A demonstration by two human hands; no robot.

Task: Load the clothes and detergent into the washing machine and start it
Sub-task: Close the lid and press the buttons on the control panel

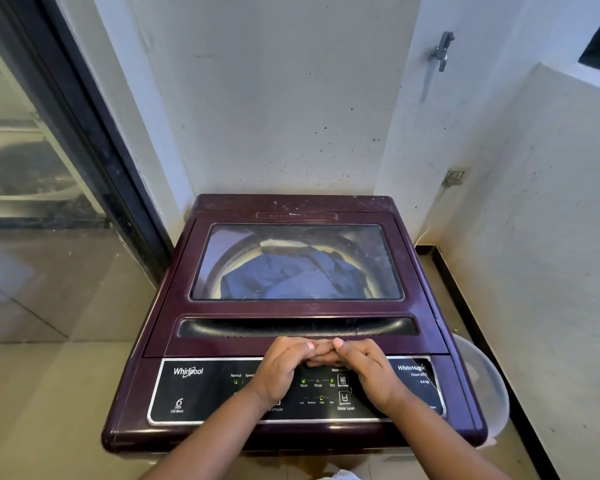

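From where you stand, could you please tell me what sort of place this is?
Probably a home laundry corner: a top-loading washing machine stands against stained white walls, with a tap on one wall and a plastic tub beside it.

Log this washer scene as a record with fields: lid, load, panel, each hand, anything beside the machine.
lid: closed
load: blue clothes in the drum, seen through the lid's window
panel: control panel lit, green lights by Wash, Rinse, Dry
left hand: over the panel, fingers curled, touching the right hand
right hand: over the panel, fingers curled, holding nothing visible
beside: pale plastic tub on the floor, right of the washing machine
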